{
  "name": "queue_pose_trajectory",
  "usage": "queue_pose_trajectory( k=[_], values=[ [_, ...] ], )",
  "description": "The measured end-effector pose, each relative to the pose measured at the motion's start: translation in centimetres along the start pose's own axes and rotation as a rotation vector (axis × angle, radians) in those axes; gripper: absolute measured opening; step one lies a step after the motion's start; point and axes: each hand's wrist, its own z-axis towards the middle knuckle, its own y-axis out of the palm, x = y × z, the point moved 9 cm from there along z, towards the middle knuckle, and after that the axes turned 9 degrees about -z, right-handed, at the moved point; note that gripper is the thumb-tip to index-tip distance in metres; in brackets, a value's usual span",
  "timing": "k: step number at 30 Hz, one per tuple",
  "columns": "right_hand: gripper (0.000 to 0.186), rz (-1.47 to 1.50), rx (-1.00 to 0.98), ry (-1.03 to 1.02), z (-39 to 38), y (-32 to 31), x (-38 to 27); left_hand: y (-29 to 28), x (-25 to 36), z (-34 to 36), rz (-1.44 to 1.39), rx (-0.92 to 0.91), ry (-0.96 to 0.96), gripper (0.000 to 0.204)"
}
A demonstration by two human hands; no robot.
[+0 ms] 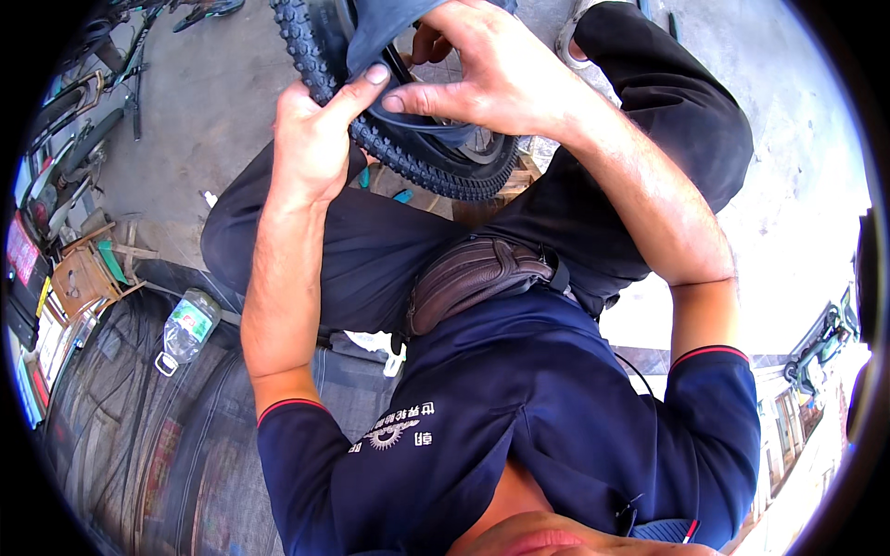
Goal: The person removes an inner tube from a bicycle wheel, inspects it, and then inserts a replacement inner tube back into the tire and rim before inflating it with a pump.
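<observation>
The black knobby bicycle tyre point(431, 170) stands at the top of the view, between the person's bent legs and partly cut off by the upper edge, with a limp dark blue-grey rubber tube point(375, 37) draped over its side. The left hand point(313, 141) grips the tyre from the left, its thumb laid across the sidewall onto the tube and its other fingers wrapped behind the tread, mostly hidden. The right hand point(508, 79) reaches over from the right, thumb and forefinger spread wide apart near the tube and the other fingers curled inward; whether they pinch anything cannot be told. The step in hand appears to be working the tube along the tyre's inner edge. The next move seems to call for a steady left hold while the right thumb deals with the loose rubber, without twisting or nipping it. Room looks tightest below, where the tyre's lower edge sits just above the black trousers point(362, 246) and near the brown leather waist bag point(477, 278), with a wooden block point(521, 176) partly showing behind it. The grey concrete floor point(199, 120) to the left offers more space for swinging the wheel, while the right knee limits that side.
</observation>
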Motion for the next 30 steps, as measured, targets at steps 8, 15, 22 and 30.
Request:
queue_pose_trajectory(
  k=[8,15,22,30],
  values=[
    [0.062,0.184,0.007,0.103,-0.6,0.9,0.2,-0.3,-0.9,-2.2,0.038,0.12,0.075,0.026],
    [0.071,0.109,-0.08,0.151,-1.2,1.9,0.4,-1.3,-1.6,-3.3,0.119,0.202,0.079,0.021],
    [0.038,0.03,-0.048,0.217,-2.8,5.5,3.2,-3.2,-2.2,-4.0,0.153,0.251,-0.002,0.029],
    [0.031,0.03,-0.078,0.084,-2.3,7.1,2.1,-3.2,-1.5,-6.2,0.084,0.218,-0.074,0.033]
  ],
)
